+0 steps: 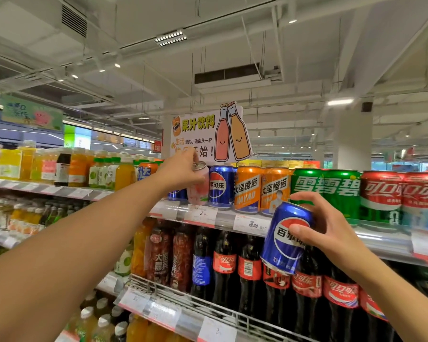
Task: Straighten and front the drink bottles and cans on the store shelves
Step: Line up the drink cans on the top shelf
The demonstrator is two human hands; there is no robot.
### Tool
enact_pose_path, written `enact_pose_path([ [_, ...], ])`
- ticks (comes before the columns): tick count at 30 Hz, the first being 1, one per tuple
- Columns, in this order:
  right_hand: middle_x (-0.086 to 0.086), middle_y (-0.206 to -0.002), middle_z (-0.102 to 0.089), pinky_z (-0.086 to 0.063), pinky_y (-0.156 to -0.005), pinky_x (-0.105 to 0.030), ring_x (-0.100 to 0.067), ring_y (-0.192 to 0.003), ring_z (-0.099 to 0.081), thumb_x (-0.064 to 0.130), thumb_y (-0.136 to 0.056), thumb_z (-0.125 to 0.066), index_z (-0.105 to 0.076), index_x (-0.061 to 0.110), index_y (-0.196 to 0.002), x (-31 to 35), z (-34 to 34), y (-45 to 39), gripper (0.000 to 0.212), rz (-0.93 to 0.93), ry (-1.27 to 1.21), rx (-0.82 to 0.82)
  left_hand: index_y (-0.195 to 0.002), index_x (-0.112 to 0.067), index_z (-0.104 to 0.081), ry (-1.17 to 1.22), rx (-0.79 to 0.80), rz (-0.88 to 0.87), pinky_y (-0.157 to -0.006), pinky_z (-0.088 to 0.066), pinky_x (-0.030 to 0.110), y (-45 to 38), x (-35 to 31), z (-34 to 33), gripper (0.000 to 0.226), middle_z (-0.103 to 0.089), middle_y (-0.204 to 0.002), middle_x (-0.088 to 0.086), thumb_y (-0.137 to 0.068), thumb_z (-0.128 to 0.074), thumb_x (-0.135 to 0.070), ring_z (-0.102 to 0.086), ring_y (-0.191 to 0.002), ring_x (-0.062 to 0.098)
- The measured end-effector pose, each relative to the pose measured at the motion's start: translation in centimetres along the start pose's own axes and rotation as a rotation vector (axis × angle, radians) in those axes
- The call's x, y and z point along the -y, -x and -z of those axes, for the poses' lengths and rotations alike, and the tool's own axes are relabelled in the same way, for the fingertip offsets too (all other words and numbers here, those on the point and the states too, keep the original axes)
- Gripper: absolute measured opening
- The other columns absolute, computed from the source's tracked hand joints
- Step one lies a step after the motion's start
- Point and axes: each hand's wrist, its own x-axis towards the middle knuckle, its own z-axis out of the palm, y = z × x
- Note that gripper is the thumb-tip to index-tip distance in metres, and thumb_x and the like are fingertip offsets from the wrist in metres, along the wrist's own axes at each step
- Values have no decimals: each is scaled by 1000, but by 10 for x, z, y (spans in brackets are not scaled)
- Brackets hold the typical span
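My left hand reaches up to the top shelf and grips a pink can by its top and side, at the left end of the can row. A blue Pepsi can stands right next to it. My right hand holds a second blue Pepsi can tilted in the air in front of the shelf edge, thumb across its logo. Orange cans, green Sprite cans and red Coca-Cola cans line the shelf to the right.
A juice sign hangs just above the pink can. Dark cola bottles fill the wire-fronted shelf below, with price tags on the rails. Juice bottles crowd the shelves to the left. A white pillar stands behind.
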Motion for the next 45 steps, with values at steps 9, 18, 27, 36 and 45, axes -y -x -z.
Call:
enact_pose_path([
  [9,3,-104,-75,-60,-74,-26,-20,-92,-75,35,-80,-84,-53,26,-128,11,-5,1,58,-48,43,-4,-107,-24,-54,-186,23,-10,-72,-60,41,27,3,11,43,-65,-97,-3,-79,-70,-53,-61,-82,15],
  [18,6,-106,-75,-61,-82,-37,-16,-95,-73,61,-59,-85,-57,41,-124,35,-16,-17,73,-48,207,29,-105,-30,-57,247,-246,-49,-65,-52,23,77,21,65,35,-60,-93,-17,-82,-73,-51,-60,-84,3],
  [27,5,-109,-72,-63,-81,-40,-12,-93,-73,44,-81,-83,-55,33,-124,105,-93,-138,52,160,419,143,-97,-35,-62,249,-178,-92,-71,-56,35,156,63,49,39,-67,-89,-16,-72,-68,-65,-62,-81,2],
  [36,-1,-104,-74,-62,-76,-45,-20,-84,-71,52,-86,-75,-48,28,-123,78,-148,-217,52,191,919,123,-94,-42,-59,135,-165,-96,-67,-49,23,220,127,56,40,-62,-85,-22,-68,-63,-72,-58,-83,-1],
  [45,-3,-103,-68,-59,-80,-45,-21,-87,-66,64,-89,-63,-47,21,-123,60,-154,-239,57,11,1142,290,-89,-42,-59,90,-159,-42,-61,-48,20,239,150,60,39,-62,-78,-23,-67,-62,-74,-59,-80,-1],
])
